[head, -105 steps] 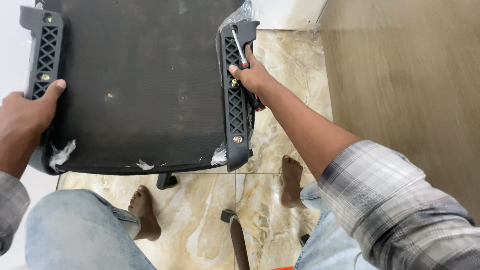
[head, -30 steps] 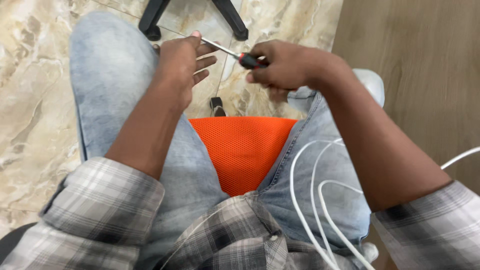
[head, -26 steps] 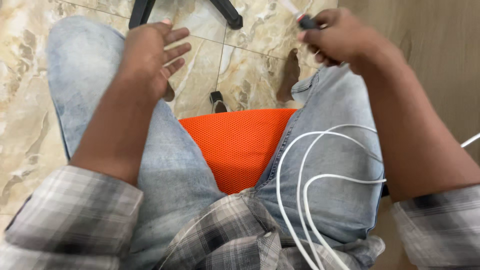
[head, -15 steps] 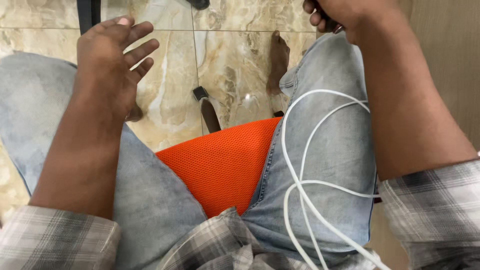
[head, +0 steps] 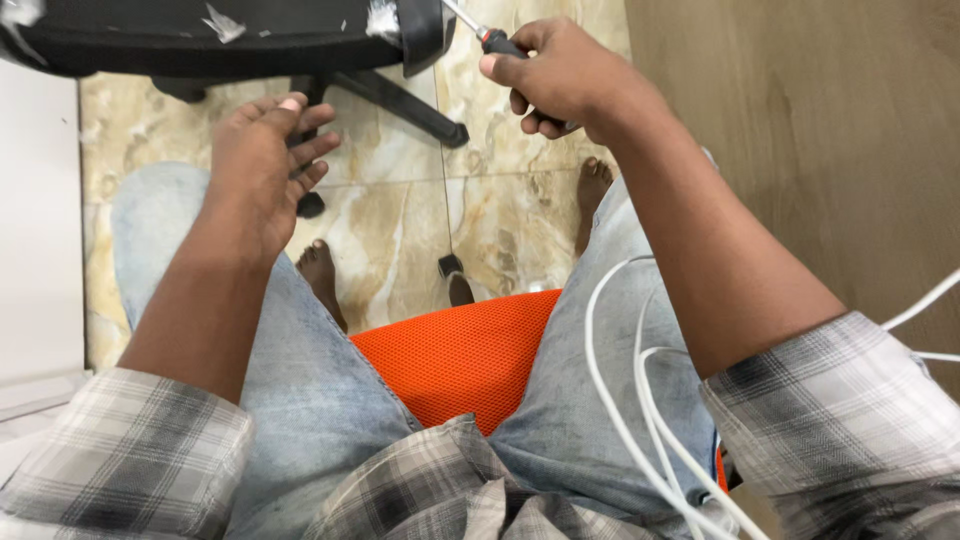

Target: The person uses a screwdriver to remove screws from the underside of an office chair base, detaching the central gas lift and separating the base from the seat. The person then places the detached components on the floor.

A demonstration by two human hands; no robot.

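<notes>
Screwdriver (head: pixel 492 38), with a red-and-black handle and a thin metal shaft, sits in the right hand (head: pixel 560 75), whose fingers are clamped round the handle; the shaft points up-left toward the corner of the black armrest (head: pixel 420 35) on the upturned office chair seat (head: pixel 200 35). Just below that seat, the left hand (head: pixel 262 170) hovers empty, fingers spread apart, above the left knee and touching nothing. Below the seat the chair's black base legs (head: pixel 400 100) cross the marble floor (head: pixel 380 230), and bare feet rest there. Nearer the body lie an orange mesh seat (head: pixel 455 355) and a loose white cable (head: pixel 625 400) over the right thigh. Since no hand steadies the seat, a push from the tip could likely shift it or let the tip slip off; the cable might snag the right forearm.
</notes>
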